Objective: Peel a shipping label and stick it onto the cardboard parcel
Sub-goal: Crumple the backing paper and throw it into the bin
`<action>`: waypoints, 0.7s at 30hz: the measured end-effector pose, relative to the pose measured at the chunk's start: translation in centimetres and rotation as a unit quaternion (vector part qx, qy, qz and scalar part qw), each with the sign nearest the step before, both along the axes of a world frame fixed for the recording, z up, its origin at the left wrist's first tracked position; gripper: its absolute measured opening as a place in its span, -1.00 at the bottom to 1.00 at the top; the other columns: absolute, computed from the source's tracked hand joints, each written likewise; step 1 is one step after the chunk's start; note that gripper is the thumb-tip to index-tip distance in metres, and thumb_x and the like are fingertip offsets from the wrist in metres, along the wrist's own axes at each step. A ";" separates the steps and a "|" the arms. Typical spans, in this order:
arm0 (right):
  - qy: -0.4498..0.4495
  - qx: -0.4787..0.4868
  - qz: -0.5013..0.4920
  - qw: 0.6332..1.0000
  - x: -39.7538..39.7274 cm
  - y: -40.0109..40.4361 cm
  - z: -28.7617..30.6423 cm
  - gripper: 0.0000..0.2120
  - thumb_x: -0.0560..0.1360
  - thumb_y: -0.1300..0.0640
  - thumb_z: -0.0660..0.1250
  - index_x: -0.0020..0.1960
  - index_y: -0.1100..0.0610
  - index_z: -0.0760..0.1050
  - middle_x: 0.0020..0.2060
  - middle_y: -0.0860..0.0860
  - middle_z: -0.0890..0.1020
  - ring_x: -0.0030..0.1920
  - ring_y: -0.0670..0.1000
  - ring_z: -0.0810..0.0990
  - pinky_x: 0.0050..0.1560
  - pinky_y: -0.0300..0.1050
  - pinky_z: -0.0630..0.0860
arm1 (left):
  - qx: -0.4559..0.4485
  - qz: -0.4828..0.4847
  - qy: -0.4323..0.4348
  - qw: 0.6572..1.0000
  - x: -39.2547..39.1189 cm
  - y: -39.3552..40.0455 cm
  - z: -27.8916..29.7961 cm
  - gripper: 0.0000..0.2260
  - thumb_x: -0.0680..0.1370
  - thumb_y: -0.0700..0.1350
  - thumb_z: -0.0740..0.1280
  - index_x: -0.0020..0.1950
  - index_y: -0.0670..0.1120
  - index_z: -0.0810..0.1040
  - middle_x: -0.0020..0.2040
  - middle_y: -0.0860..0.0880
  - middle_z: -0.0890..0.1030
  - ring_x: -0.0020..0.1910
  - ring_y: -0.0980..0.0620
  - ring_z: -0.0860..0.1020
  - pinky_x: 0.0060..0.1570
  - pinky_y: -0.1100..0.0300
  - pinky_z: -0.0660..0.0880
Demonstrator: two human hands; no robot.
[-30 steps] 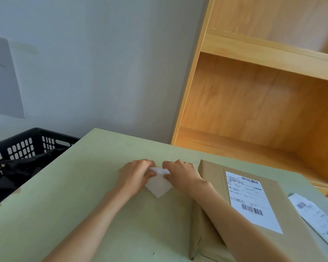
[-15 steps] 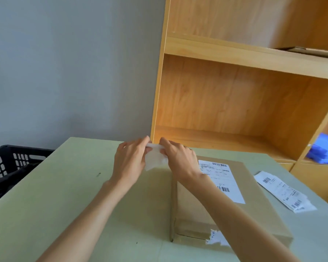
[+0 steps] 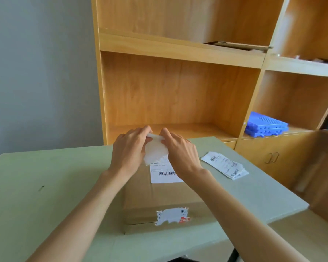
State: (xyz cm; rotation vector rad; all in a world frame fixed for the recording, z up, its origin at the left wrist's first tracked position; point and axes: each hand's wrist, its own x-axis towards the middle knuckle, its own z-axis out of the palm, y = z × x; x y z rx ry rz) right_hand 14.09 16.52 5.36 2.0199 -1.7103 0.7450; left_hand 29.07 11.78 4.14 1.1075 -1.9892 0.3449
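A flat brown cardboard parcel point(image 3: 155, 197) lies on the pale green table point(image 3: 45, 195) in front of me. A white shipping label with barcodes point(image 3: 164, 173) is stuck on its top, and a torn sticker point(image 3: 171, 215) shows on its near side. My left hand point(image 3: 129, 150) and my right hand point(image 3: 180, 152) are raised above the parcel's far end. Together they pinch the top edge of a blank white sheet point(image 3: 155, 150), which hangs between them. I cannot tell whether it is a label or only backing paper.
A small stack of printed labels point(image 3: 224, 165) lies on the table to the right of the parcel. Behind the table stands a wooden shelf unit point(image 3: 178, 91) with blue plastic trays point(image 3: 265, 125) in a right compartment and flat cardboard point(image 3: 237, 45) on an upper shelf.
My view has swung to the right, so the black crate on the left is gone from sight. Both hands have risen off the table with the white sheet and now hold it over the parcel.
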 end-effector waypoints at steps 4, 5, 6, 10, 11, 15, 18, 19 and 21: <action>-0.001 -0.011 -0.034 0.999 -4.1 1.7 0.0 -0.63 0.38 0.44 0.23 0.08 0.11 0.30 -0.18 0.01 0.50 -0.27 0.14 0.32 -0.52 -0.13 0.08 | -0.007 -0.038 0.005 0.999 -4.2 1.2 0.7 -0.88 0.54 -0.23 0.34 -0.02 -0.02 0.47 -0.09 0.08 0.65 -0.08 -0.06 0.60 -0.29 0.17 0.26; -0.003 -0.013 -0.039 0.999 -5.1 2.2 0.1 -0.65 0.38 0.43 0.24 0.07 0.11 0.30 -0.18 0.01 0.50 -0.28 0.14 0.33 -0.51 -0.11 0.13 | -0.007 -0.046 0.007 0.999 -5.3 1.7 0.9 -0.88 0.54 -0.23 0.33 -0.02 -0.02 0.47 -0.10 0.08 0.64 -0.09 -0.06 0.59 -0.29 0.17 0.25; -0.006 -0.014 -0.044 0.999 -6.2 2.9 0.2 -0.66 0.39 0.42 0.25 0.06 0.11 0.29 -0.18 0.02 0.51 -0.28 0.14 0.33 -0.50 -0.09 0.20 | -0.005 -0.055 0.009 0.998 -6.4 2.2 1.1 -0.89 0.55 -0.23 0.32 -0.02 -0.02 0.47 -0.12 0.08 0.63 -0.10 -0.06 0.57 -0.29 0.17 0.24; 0.001 -0.005 -0.069 0.998 -10.1 5.6 0.3 -0.65 0.39 0.35 0.33 0.07 0.11 0.29 -0.12 0.05 0.54 -0.27 0.16 0.39 -0.43 -0.04 0.38 | 0.006 -0.081 0.008 0.997 -10.8 4.0 1.3 -0.91 0.56 -0.22 0.28 -0.04 -0.02 0.45 -0.14 0.08 0.61 -0.13 -0.06 0.54 -0.31 0.16 0.20; 0.000 -0.001 -0.074 0.997 -10.9 6.3 0.3 -0.65 0.40 0.34 0.32 0.09 0.12 0.29 -0.11 0.05 0.53 -0.27 0.17 0.39 -0.43 -0.06 0.34 | 0.007 -0.087 0.005 0.996 -11.8 4.4 1.2 -0.91 0.56 -0.22 0.28 -0.04 -0.02 0.45 -0.14 0.08 0.61 -0.13 -0.07 0.54 -0.31 0.15 0.20; -0.008 -0.007 -0.094 0.996 -14.6 8.8 -0.2 -0.65 0.39 0.36 0.27 0.12 0.13 0.31 -0.08 0.04 0.55 -0.27 0.17 0.38 -0.40 -0.07 0.32 | -0.003 -0.118 -0.010 0.993 -15.8 6.3 1.1 -0.97 0.59 -0.16 0.28 -0.01 -0.04 0.49 -0.09 0.05 0.66 -0.11 -0.07 0.59 -0.30 0.17 0.22; -0.023 -0.019 -0.108 0.994 -17.4 10.5 -1.0 -0.68 0.40 0.34 0.28 0.08 0.10 0.30 -0.10 0.02 0.57 -0.30 0.14 0.41 -0.42 -0.06 0.41 | -0.011 -0.139 -0.023 0.990 -18.7 7.8 0.9 -0.98 0.61 -0.13 0.27 0.00 -0.05 0.48 -0.09 0.05 0.66 -0.10 -0.06 0.59 -0.28 0.18 0.22; -0.026 -0.019 -0.113 0.993 -18.3 11.2 -1.4 -0.70 0.42 0.34 0.29 0.06 0.10 0.30 -0.11 0.02 0.57 -0.31 0.13 0.42 -0.43 -0.06 0.43 | -0.011 -0.148 -0.026 0.989 -19.8 8.4 0.7 -0.98 0.61 -0.13 0.27 0.00 -0.05 0.48 -0.09 0.05 0.66 -0.10 -0.06 0.59 -0.29 0.18 0.23; -0.034 -0.017 -0.120 0.992 -20.2 12.6 -2.1 -0.72 0.44 0.31 0.30 0.06 0.10 0.31 -0.11 0.02 0.57 -0.32 0.11 0.43 -0.44 -0.10 0.41 | -0.008 -0.168 -0.031 0.985 -21.7 9.6 0.4 -0.97 0.62 -0.13 0.27 0.00 -0.06 0.48 -0.08 0.03 0.66 -0.09 -0.06 0.60 -0.28 0.18 0.25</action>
